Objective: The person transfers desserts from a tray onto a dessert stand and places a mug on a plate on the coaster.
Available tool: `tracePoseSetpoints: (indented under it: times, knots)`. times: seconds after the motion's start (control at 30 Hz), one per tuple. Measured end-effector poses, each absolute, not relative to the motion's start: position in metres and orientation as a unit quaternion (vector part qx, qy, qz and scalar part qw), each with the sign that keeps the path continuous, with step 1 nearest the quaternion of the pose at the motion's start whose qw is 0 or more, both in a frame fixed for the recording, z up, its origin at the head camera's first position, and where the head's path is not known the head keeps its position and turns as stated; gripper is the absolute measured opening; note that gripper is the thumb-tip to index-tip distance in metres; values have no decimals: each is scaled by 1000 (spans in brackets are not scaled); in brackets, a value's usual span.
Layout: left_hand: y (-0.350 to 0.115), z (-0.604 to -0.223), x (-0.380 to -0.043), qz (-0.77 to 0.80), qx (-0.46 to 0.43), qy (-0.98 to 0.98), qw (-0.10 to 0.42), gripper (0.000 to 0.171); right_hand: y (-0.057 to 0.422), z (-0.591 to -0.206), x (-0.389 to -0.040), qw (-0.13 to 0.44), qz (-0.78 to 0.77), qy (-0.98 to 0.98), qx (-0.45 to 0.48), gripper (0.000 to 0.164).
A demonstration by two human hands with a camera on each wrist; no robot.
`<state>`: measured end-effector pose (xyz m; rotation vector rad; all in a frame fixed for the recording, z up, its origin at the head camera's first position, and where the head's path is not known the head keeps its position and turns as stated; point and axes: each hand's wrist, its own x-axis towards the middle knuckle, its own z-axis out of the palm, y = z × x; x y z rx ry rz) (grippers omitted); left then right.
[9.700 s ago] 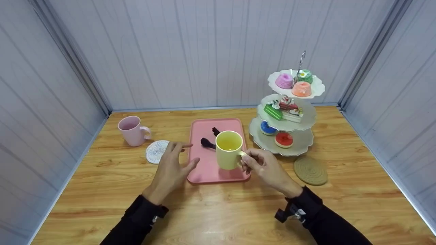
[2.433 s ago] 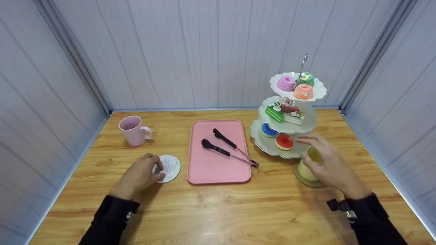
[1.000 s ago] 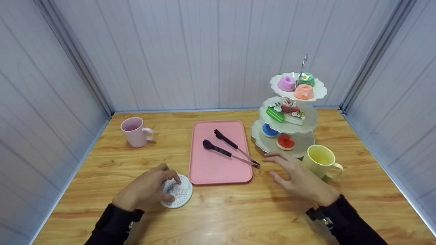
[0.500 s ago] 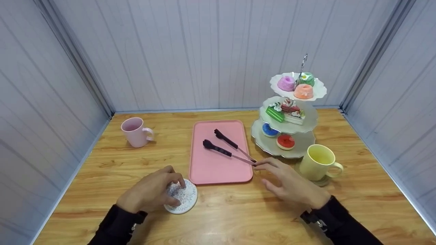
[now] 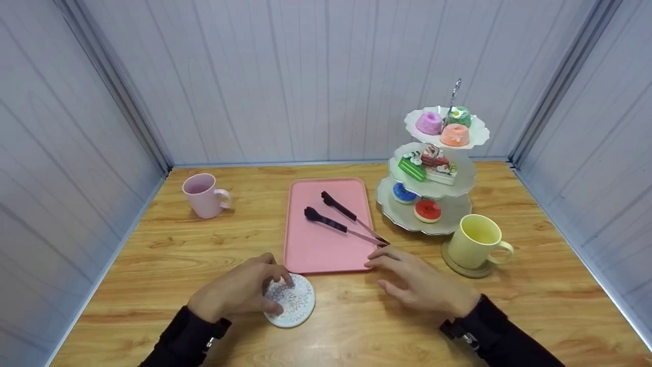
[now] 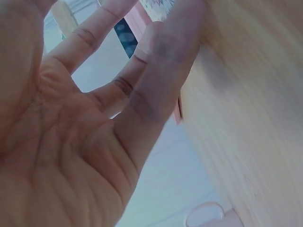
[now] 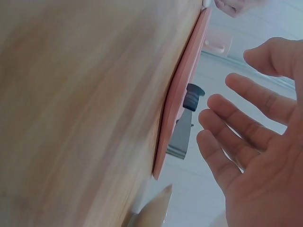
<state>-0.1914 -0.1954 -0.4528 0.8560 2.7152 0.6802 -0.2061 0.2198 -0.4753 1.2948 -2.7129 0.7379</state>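
Observation:
My left hand (image 5: 249, 288) rests its bent thumb and fingers on the top of a round white patterned coaster (image 5: 300, 300), which lies near the front left corner of the pink tray (image 5: 326, 255). The left wrist view shows a small piece of the coaster (image 6: 158, 7) past the fingertips. My right hand (image 5: 423, 283) has its fingers loosely extended by the tray's front right corner and holds nothing. Tongs (image 5: 331, 223) with black ends and metal arms lie spread on the tray, their joined end past its right rim. In the right wrist view the tongs (image 7: 182, 135) stand out beyond the fingers.
A pink mug (image 5: 204, 199) stands at the back left. On the right, a yellow mug (image 5: 471, 244) stands on a woven coaster (image 5: 468, 271). Behind it rises a three-tier stand (image 5: 400, 216) with several toy cakes and doughnuts. Panel walls enclose the table on three sides.
The yellow mug went from my right hand onto the woven coaster. That hand let go and moved left toward the tray. My left hand slid the white coaster right and nearer.

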Motion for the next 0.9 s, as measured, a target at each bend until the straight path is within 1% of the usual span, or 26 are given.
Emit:
tracePoseSetpoints:
  times: [0.13,0.67,0.9]
  knots:
    - [-188,-455,-188,241,299,917,111,48,215,-476,-203,7,235,-880,413,40]
    - [-148,-466,-180,264,308,910,81,53,201,-476,-200,29,226,-863,450,41]
    - [-134,-471,-174,258,292,918,73,56,191,-478,-196,6,219,-864,453,41]
